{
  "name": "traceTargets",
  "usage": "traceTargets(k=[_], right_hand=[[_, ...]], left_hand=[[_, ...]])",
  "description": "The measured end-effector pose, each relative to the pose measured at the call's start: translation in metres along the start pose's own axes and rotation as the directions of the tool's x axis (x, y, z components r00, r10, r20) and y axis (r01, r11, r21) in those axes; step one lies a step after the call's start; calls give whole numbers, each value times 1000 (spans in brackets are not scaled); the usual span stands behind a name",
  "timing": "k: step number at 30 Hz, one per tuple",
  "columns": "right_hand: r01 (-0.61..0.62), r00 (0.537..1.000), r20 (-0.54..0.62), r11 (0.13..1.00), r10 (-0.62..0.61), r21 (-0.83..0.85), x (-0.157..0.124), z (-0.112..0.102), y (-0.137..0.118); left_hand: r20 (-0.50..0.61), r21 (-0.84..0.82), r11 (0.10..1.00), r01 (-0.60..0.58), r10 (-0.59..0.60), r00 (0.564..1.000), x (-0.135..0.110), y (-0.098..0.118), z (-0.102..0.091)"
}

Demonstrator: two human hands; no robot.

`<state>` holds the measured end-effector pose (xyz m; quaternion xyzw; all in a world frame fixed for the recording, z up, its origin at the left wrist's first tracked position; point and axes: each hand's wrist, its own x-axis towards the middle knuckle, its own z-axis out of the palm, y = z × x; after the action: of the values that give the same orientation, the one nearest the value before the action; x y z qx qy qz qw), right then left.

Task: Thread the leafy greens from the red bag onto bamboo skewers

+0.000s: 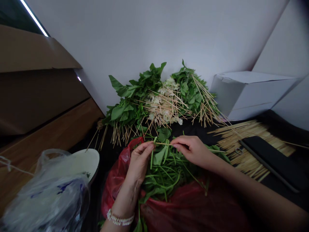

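A thin bamboo skewer (163,143) runs level between my hands, held at one end by my right hand (190,149) with thumb and fingertips. My left hand (140,160), with a pearl bracelet (120,219) at its wrist, pinches the skewer's other end and seems to hold green stems too. Right below them, loose leafy greens (164,174) lie in a red plastic bag (190,206). Behind the bag, against the wall, lies a heap of finished skewers with spinach-like greens (130,103) and pale white pieces (164,104).
Loose bamboo skewers (243,151) lie to the right under a black tablet or phone (267,158), with small scissors (238,150) beside them. A white box (251,96) stands at the back right. A plastic bag (48,203) and wooden panel (48,129) are at left.
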<state>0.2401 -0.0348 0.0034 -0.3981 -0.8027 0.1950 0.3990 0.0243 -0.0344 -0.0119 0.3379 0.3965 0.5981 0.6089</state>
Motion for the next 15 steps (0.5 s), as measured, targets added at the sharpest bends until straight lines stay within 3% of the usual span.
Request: traceTargets(k=[11, 15], right_hand=[[31, 1000, 1, 999, -31, 11, -1, 5, -4], [39, 999, 9, 999, -39, 20, -3, 11, -4]], left_hand=[[41, 39, 998, 59, -60, 997, -2, 0, 1], [73, 125, 991, 52, -61, 995, -5, 0, 2]])
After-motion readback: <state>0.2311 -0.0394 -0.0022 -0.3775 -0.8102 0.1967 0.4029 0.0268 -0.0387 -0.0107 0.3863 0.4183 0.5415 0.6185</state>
